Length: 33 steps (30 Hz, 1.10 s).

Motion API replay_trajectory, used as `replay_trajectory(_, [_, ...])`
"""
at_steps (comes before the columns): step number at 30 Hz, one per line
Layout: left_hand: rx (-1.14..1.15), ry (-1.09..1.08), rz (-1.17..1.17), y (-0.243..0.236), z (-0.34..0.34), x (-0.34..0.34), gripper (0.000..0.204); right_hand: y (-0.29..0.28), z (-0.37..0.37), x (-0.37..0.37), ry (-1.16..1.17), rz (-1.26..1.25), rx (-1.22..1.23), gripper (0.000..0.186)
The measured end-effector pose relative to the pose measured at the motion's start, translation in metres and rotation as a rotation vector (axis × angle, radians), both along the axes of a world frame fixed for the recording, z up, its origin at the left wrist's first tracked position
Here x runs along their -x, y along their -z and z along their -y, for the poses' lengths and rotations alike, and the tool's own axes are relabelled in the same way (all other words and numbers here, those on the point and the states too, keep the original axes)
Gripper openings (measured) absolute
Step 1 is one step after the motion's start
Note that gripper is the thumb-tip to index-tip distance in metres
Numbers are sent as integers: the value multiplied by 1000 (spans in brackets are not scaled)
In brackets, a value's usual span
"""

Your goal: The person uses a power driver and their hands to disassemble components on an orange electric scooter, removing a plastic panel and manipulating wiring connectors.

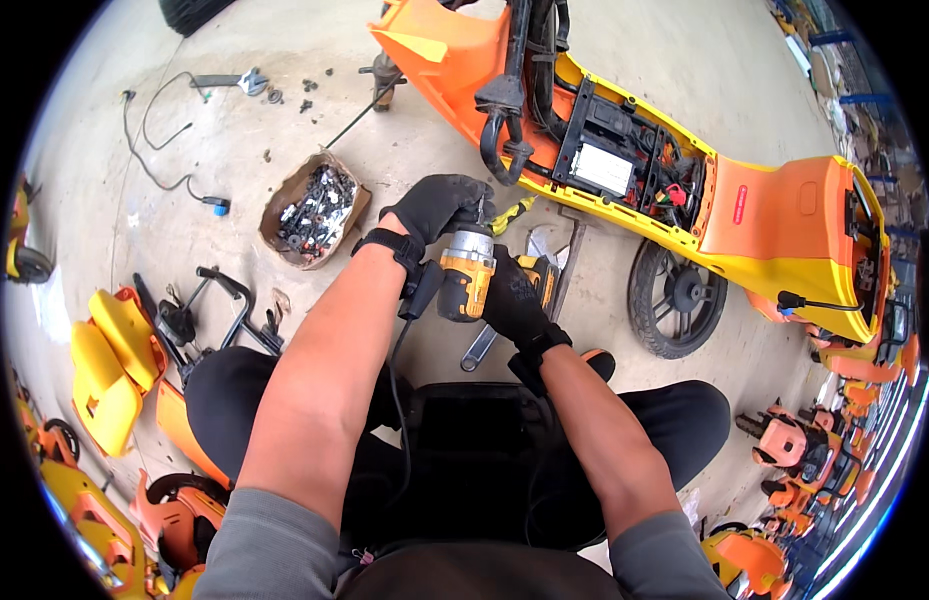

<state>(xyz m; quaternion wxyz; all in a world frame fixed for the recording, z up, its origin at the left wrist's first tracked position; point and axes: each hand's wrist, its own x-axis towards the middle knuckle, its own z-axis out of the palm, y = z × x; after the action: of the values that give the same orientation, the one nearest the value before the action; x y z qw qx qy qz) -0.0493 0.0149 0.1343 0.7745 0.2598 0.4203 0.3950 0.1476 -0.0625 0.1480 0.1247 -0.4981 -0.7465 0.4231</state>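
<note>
My right hand [516, 298], in a black glove, grips the handle of a yellow and black power drill [469, 278], held with its nose pointing away from me. My gloved left hand [439, 208] is closed at the drill's front, fingers around a thin metal bit [481, 210] above the chuck. Just beyond them is the orange and yellow scooter body [754, 205], its middle compartment open. A yellow tool or strap [509, 212] lies behind my hands, and a long wrench [476, 350] lies below the drill, partly hidden.
A box of small metal parts [314, 210] sits left of my hands. A cable [144, 150] and loose bolts [306, 105] lie beyond it. Yellow panels [119, 370] and a black frame [224, 310] lie at left. More scooters [794, 445] line the right. A scooter wheel [674, 325] is nearby.
</note>
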Motion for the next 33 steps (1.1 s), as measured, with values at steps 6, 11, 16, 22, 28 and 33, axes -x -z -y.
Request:
replay_trajectory(6, [21, 81, -43, 11, -30, 4, 30, 34, -19, 11, 100, -50, -85, 36])
replay_trajectory(11, [20, 109, -121, 2, -43, 8, 28, 29, -28, 20, 153, -77, -60, 39])
replay_trajectory(16, [-40, 154, -95, -2, -46, 4, 27, 33, -30, 15, 142, 65, -192, 43])
replay_trajectory(22, [-122, 191, -152, 15, -47, 0, 28, 39, -40, 5, 120, 203, -350, 36])
replay_trajectory(28, [-132, 190, -179, 9, -47, -1, 30, 42, -48, 4, 135, 242, -419, 33])
replay_trajectory(33, [-172, 218, -331, 2, -51, -4, 32, 44, -47, 7, 148, 233, -290, 47])
